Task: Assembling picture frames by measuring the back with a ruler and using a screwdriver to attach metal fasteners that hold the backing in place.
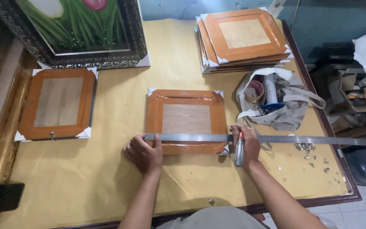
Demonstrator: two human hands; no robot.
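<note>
Table (106,178) is carrying everything. Orange frame (186,121) is lying face down just beyond both hands. Steel ruler (276,139) is lying across its near edge. Left hand (144,153) is pressing the ruler flat, fingers spread. Right hand (247,142) is gripping a screwdriver (239,152) beside the ruler.

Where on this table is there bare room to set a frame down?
Bare tabletop lies near the front edge, left of the left hand, below the left frame. A narrower gap lies between the centre frame and the frame stack. The right side is crowded: cloth bag, steel ruler, scattered metal bits.
</note>
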